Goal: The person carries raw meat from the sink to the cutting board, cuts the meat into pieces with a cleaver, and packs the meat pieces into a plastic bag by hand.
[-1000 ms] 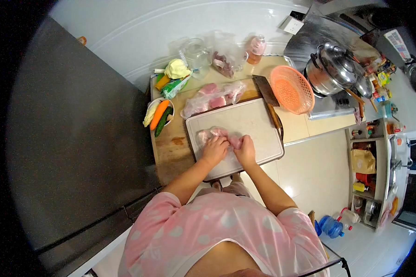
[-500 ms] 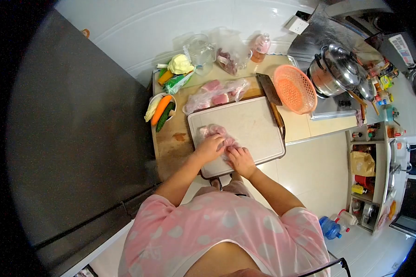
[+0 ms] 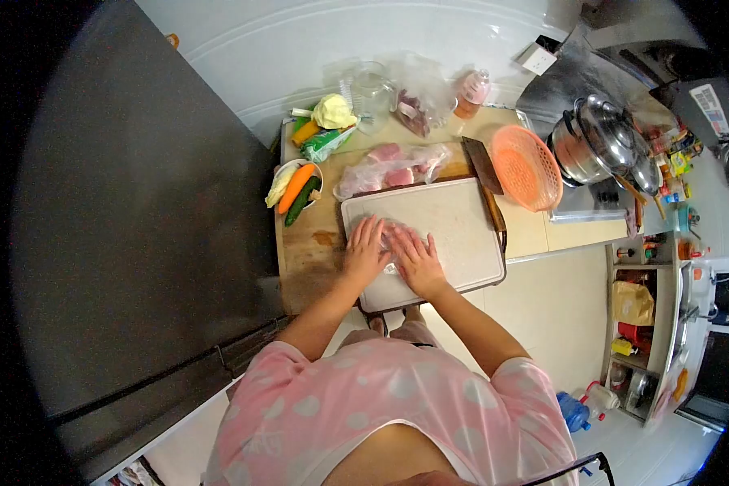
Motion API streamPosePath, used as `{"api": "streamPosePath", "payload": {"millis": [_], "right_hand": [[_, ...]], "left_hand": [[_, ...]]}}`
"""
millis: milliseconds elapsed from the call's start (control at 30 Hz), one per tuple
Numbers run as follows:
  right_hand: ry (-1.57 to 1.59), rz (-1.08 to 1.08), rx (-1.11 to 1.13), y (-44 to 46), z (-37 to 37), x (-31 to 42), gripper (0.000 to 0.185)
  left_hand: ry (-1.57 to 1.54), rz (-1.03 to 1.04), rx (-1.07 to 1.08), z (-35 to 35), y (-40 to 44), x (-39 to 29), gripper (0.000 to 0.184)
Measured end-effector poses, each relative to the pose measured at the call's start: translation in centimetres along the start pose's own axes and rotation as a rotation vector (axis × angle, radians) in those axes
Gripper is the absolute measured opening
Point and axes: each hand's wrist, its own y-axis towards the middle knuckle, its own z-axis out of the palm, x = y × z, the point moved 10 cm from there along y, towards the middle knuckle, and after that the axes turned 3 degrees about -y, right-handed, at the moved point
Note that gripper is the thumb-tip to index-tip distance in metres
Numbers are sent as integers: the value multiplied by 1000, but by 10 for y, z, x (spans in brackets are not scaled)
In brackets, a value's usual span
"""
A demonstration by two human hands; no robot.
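Observation:
A plastic bag of pink meat [image 3: 386,240] lies on the pale cutting board [image 3: 462,235], mostly covered by my hands. My left hand [image 3: 367,249] rests on the bag's left part with its fingers stretched out. Beside it, my right hand [image 3: 417,261] lies flat over the right part, fingers spread. Just beyond the board is another clear bag with pieces of pink meat [image 3: 398,176]. A cleaver [image 3: 483,168] lies across the board's far right corner, its wooden handle pointing towards me.
Left of the board stands a bowl with a carrot [image 3: 296,188] and cucumber [image 3: 303,202]. Behind are a cabbage [image 3: 333,112], a glass jug [image 3: 373,99], a bag of dark meat [image 3: 413,112] and a bottle [image 3: 471,93]. An orange basket [image 3: 527,168] and a steel pot [image 3: 579,146] stand right.
My fingers were curled and gripping the bagged meat; now both hands lie flatter and spread over it. The bag shows less between them. The camera view has shifted slightly.

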Motion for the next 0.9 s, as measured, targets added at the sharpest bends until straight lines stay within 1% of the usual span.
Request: {"api": "streamPosePath", "payload": {"millis": [67, 167, 267, 367, 467, 533, 667, 767, 867, 900], "right_hand": [[-60, 57, 42, 0, 27, -12, 70], [-115, 80, 90, 4, 33, -18, 66], [-111, 107, 97, 9, 32, -23, 68], [-38, 81, 95, 9, 32, -25, 61], [182, 99, 89, 12, 11, -27, 50], [199, 71, 40, 23, 4, -25, 44], [118, -35, -37, 34, 8, -20, 39], [227, -37, -159, 52, -14, -47, 39], [220, 273, -332, 73, -47, -120, 41], [224, 410, -299, 80, -46, -145, 46]], "left_hand": [[-77, -76, -33, 15, -7, 23, 71], [-8, -153, 41, 7, -4, 22, 66], [24, -117, 43, 6, 0, 22, 56], [-13, -61, 20, -2, 9, 13, 41], [-12, -41, 4, 4, 10, 17, 31], [-8, -56, 58, 7, 15, 16, 26], [82, -107, 136, 17, 24, 22, 22], [-45, -141, 81, 8, 31, 28, 20], [-150, -135, -97, -20, 49, 31, 24], [-92, -162, -120, -25, 57, 32, 25]]}}
